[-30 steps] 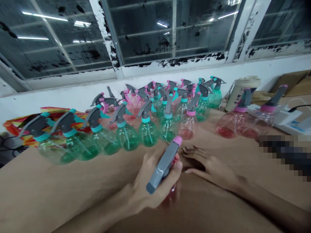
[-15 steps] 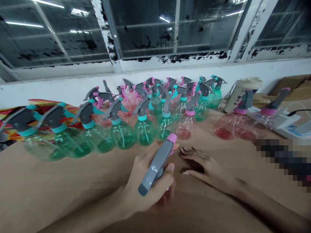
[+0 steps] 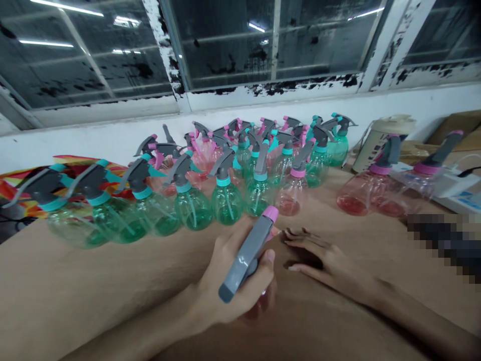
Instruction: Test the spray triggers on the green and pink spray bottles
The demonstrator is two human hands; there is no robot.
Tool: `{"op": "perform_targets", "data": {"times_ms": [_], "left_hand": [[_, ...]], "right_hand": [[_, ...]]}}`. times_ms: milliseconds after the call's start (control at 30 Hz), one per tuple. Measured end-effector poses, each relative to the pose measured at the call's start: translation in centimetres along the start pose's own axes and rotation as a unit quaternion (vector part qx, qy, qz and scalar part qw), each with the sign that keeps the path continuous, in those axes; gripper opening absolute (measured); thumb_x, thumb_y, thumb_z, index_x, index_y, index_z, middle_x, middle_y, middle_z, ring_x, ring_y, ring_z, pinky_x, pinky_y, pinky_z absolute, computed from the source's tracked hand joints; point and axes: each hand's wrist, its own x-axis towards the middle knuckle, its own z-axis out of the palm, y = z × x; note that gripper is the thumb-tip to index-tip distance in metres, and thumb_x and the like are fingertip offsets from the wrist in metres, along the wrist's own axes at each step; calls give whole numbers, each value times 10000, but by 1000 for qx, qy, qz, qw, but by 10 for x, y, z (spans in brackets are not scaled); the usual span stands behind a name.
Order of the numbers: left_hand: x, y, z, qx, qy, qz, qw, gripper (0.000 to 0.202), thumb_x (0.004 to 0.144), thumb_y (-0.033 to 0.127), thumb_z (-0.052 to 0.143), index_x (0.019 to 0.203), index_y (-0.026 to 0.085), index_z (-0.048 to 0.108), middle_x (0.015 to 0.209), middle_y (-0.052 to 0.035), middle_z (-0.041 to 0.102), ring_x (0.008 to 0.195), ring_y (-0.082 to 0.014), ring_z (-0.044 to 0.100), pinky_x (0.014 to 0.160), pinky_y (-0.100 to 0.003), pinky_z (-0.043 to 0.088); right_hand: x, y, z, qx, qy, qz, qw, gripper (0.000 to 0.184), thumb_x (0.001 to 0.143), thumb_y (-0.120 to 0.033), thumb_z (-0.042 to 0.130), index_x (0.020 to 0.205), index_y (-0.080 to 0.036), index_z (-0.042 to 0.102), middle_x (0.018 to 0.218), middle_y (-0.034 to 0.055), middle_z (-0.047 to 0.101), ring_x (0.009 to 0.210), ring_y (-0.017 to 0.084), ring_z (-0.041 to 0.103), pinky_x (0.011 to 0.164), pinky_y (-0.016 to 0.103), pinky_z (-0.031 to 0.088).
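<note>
Brown paper covers the bench point(image 3: 93, 291), which carries every item in view.

Left hand point(image 3: 233, 281): clenched around a pink spray bottle point(image 3: 259, 306). The bottle stands near the front edge of the bench, at about mid-width. Its grey trigger head point(image 3: 246, 260) rises out of the fist and leans toward the far edge, with a pink nozzle tip point(image 3: 271, 213) at its upper end. The thumb lies against the side of the head. The pink body shows only as a small patch below the fingers.

Right hand point(image 3: 326, 263): lies flat on the bench, palm down, fingers extended, holding nothing. Its fingertips point(image 3: 291, 233) point toward the bottle and sit just beside the left hand.

Green spray bottles point(image 3: 191, 205) with teal collars form a row across the middle of the bench. Behind them, a dense group of green and pink bottles point(image 3: 259, 145) reaches the far edge below the window point(image 3: 263, 40). Two pink bottles point(image 3: 361, 195) stand apart toward the right edge, near a cream container point(image 3: 379, 140).
</note>
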Motion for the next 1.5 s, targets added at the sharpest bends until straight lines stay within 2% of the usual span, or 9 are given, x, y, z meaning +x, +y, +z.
{"op": "perform_targets", "data": {"times_ms": [167,333,467,667,800,1033,1233,1500], "left_hand": [[1,2,-1,-7,-10,19,1000,117,783,170,459,853,239,523,743,6,572,641,-157,578,621,-304,507],[2,1,-2,-11,-26,21,999,95,816,173,455,753,224,505,713,9,546,633,-146,567,626,-304,492],[0,-2,-1,-10,-9,29,1000,90,797,196,481,845,232,548,775,-10,590,707,-176,599,672,-332,513],[-3,-3,4,-8,9,22,1000,245,802,180,485,1032,237,550,923,-42,637,840,-198,616,770,-357,527],[-3,-1,4,-5,13,25,1000,231,790,170,494,1003,245,548,917,-35,635,845,-204,605,785,-371,521],[-4,-5,6,16,12,44,999,187,814,169,501,985,233,541,911,-32,626,885,-203,600,784,-365,508],[-6,-7,4,25,14,43,999,165,827,192,493,978,245,536,863,-26,630,801,-196,606,701,-351,525],[-3,-2,-1,-4,17,17,1000,119,800,168,480,875,244,529,762,-1,594,668,-161,586,628,-307,525]], "right_hand": [[-2,1,2,-9,2,4,1000,494,829,-457,578,1277,-262,504,1311,47,560,1240,236,474,1066,481,358],[-3,-1,2,-12,12,23,1000,437,834,-463,564,1221,-259,552,1348,55,524,1262,256,446,1045,504,377],[-2,-2,1,-1,31,36,999,387,834,-457,563,1172,-269,584,1357,55,513,1254,267,455,1012,499,418],[-2,-3,-2,0,53,57,997,349,839,-474,548,1121,-275,596,1292,60,561,1183,264,527,989,487,445],[-2,-3,-2,2,74,71,995,328,843,-488,534,1088,-283,609,1240,58,591,1130,268,568,947,474,483],[-1,0,-5,29,73,107,991,335,858,-477,516,1122,-280,577,1237,51,592,1139,254,556,978,468,451],[-2,10,-4,61,136,138,979,387,844,-497,521,1148,-259,547,1177,77,620,1036,267,615,874,463,523],[-2,10,-2,71,123,152,978,371,846,-487,528,1142,-264,540,1155,70,626,1039,260,607,888,468,510]]}}
